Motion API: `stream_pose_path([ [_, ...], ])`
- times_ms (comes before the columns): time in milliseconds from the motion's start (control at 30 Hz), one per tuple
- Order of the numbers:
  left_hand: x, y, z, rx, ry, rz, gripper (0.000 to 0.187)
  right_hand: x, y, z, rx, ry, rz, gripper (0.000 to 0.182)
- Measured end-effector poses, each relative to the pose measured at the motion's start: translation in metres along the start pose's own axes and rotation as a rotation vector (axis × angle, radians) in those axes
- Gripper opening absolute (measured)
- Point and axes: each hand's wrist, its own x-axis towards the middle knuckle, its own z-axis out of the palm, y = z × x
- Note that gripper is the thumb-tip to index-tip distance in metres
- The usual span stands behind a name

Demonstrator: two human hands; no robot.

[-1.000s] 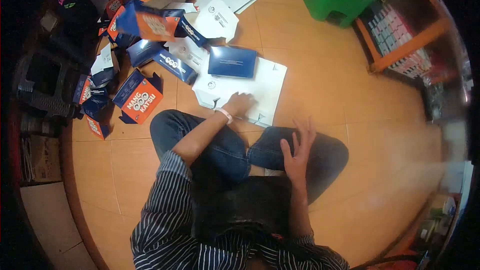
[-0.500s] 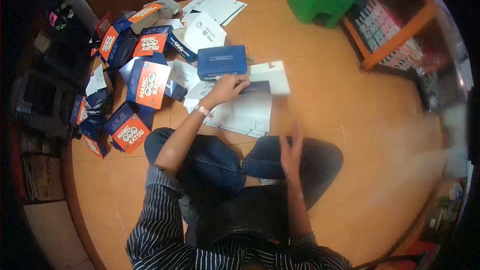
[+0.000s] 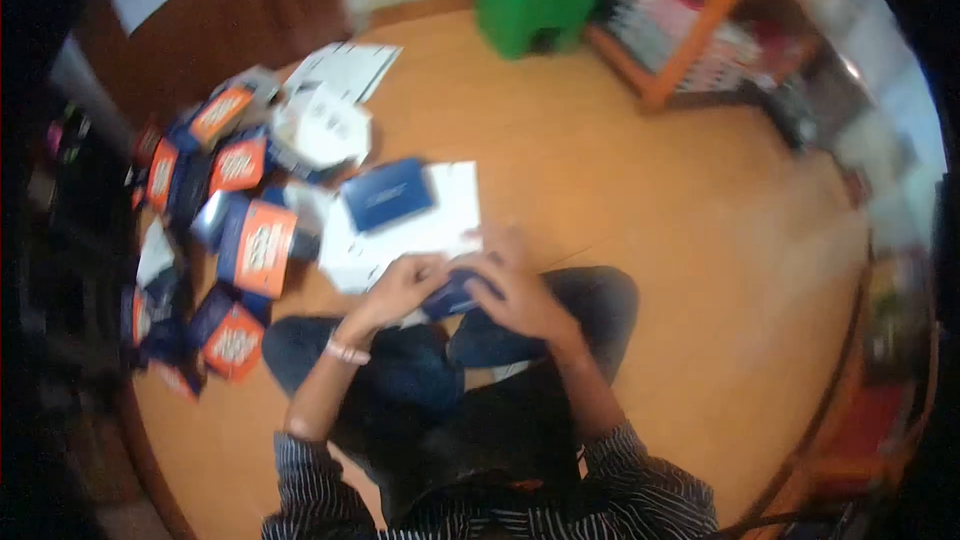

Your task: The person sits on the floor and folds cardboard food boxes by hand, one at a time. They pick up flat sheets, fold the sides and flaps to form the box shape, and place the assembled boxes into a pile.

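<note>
Over my crossed legs, my left hand (image 3: 405, 290) and my right hand (image 3: 515, 295) grip a dark blue cardboard box piece (image 3: 452, 297) from its two sides. The fingers of both hands are bent around it; motion blur hides its folds. Just beyond them, a closed blue box (image 3: 388, 194) lies on flat white cardboard sheets (image 3: 458, 185) on the floor.
Folded orange and blue boxes (image 3: 262, 245) lie heaped on the left, with more white sheets (image 3: 345, 68) behind. A green bin (image 3: 525, 0) stands at the back, beside an orange wooden shelf (image 3: 690, 30). A brown door (image 3: 240, 0) is at the back left.
My left hand has come back toward my lap from beside the blue box. My right hand has moved up and left, and both hands now hold the blue cardboard. The view has shifted.
</note>
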Motion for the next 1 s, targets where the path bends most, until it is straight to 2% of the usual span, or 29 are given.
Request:
stream_pose_path([
  [100,-0.006,-0.007,-0.004,0.122,-0.003,-0.053,0.016,-0.009,-0.005,0.004,-0.125,0.024,0.029,0.022],
  [133,-0.010,0.001,-0.003,0.188,0.010,-0.053,0.016,-0.010,-0.012,0.003,-0.148,0.065,0.038,0.017],
  [200,-0.021,0.047,0.012,0.120,0.143,-0.113,0.014,-0.014,-0.007,0.009,-0.102,0.182,0.176,0.008],
  [267,-0.030,0.061,0.022,0.601,0.526,0.235,0.015,-0.020,0.011,0.019,0.169,0.333,0.400,0.010],
  [300,-0.032,0.060,0.026,0.785,0.644,0.384,0.016,-0.022,0.013,0.018,0.186,0.366,0.478,0.012],
  [333,-0.038,0.058,0.030,0.968,0.779,0.528,0.016,-0.026,0.006,0.013,0.176,0.384,0.481,0.012],
  [367,-0.042,0.039,0.034,1.023,0.864,0.557,0.016,-0.028,-0.002,0.009,0.061,0.386,0.329,0.015],
  [400,-0.047,0.024,0.041,1.025,0.855,0.553,0.016,-0.033,-0.010,0.012,-0.045,0.381,0.180,0.018],
  [433,-0.051,0.011,0.047,0.864,0.920,0.536,0.016,-0.044,-0.008,0.026,-0.250,0.327,0.097,0.024],
  [467,-0.053,-0.002,0.052,0.698,0.982,0.518,0.016,-0.057,-0.004,0.037,-0.248,0.332,0.104,0.024],
  [500,-0.057,-0.015,0.052,0.576,1.004,0.505,0.023,-0.072,-0.001,0.049,-0.258,-0.095,0.277,0.027],
  [533,-0.062,-0.019,0.054,0.589,1.011,0.484,0.023,-0.082,-0.004,0.055,-0.250,-0.540,0.429,0.031],
  [567,-0.070,-0.023,0.054,0.546,1.027,0.438,0.026,-0.091,-0.003,0.061,-0.223,-0.572,0.405,0.031],
  [600,-0.080,-0.023,0.052,0.509,1.057,0.386,0.029,-0.093,-0.002,0.061,-0.207,-0.543,0.215,0.032],
  [633,-0.088,-0.020,0.050,0.615,1.098,0.377,0.033,-0.097,-0.001,0.061,-0.171,-0.520,0.024,0.034],
  [667,-0.099,-0.025,0.047,0.595,1.104,0.370,0.032,-0.106,0.004,0.059,-0.082,-0.349,-0.111,0.036],
  [700,-0.108,-0.017,0.048,0.617,1.119,0.305,0.030,-0.097,-0.010,0.038,-0.292,-0.519,-0.092,0.035],
  [767,-0.123,-0.012,0.053,0.629,1.099,0.283,0.024,-0.107,-0.004,0.030,-0.265,-0.485,-0.023,0.034],
  [800,-0.127,-0.014,0.055,0.691,1.118,0.272,0.025,-0.103,-0.008,0.023,-0.320,-0.421,-0.033,0.032],
  [833,-0.127,-0.017,0.061,0.714,1.114,0.234,0.027,-0.104,-0.006,0.025,-0.269,-0.259,-0.029,0.031],
  [867,-0.125,-0.016,0.067,0.783,1.073,0.186,0.028,-0.094,-0.018,0.014,-0.277,-0.212,0.009,0.028],
  [933,-0.110,-0.006,0.072,0.820,0.935,0.080,0.045,-0.076,-0.041,-0.001,-0.346,-0.137,0.113,0.026],
  [967,-0.099,-0.006,0.069,0.849,0.870,0.029,0.051,-0.070,-0.051,-0.008,-0.326,-0.159,0.092,0.026],
  [1000,-0.093,-0.008,0.066,0.825,0.888,0.040,0.054,-0.068,-0.062,-0.009,-0.312,-0.095,0.118,0.025],
])
